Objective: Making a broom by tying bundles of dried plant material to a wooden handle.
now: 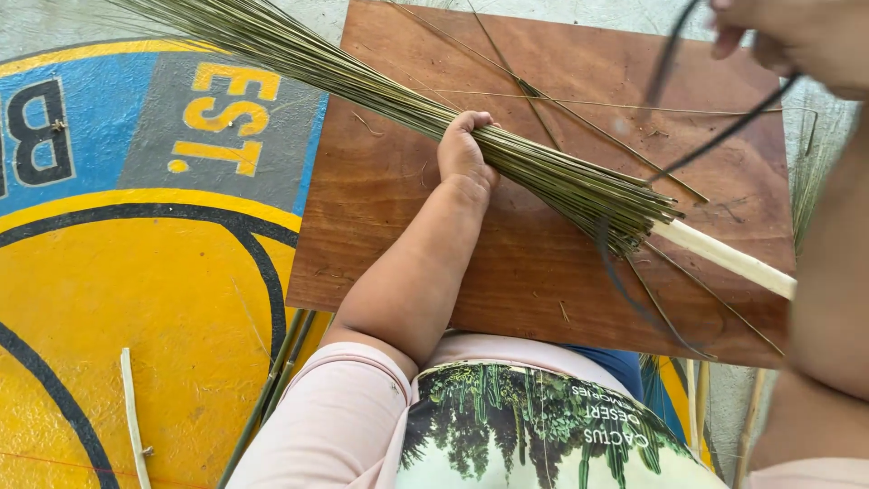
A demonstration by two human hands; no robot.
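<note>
**Two hands, one bundle pinned and one cord pulled tight**

Two hands shared the work over a brown wooden board (380, 226) that lay on a painted yellow and blue floor (136, 299). The left hand (464, 152) was closed down over a thick bundle of green sticks (507, 158), pressing it flat against the board, apparently so the stalks could not roll or fan apart. The bundle ran slantwise from the upper left to its trimmed ends near a pale wooden handle (724, 258), which poked out from among them toward the right edge. The right hand (797, 36), raised near the upper right corner and partly cut off, gripped a dark cord (724, 136). That cord ran down toward the trimmed ends and looped below them, seemingly held taut for binding. A few loose sticks (281, 380) lay on the floor beside the board.
</note>
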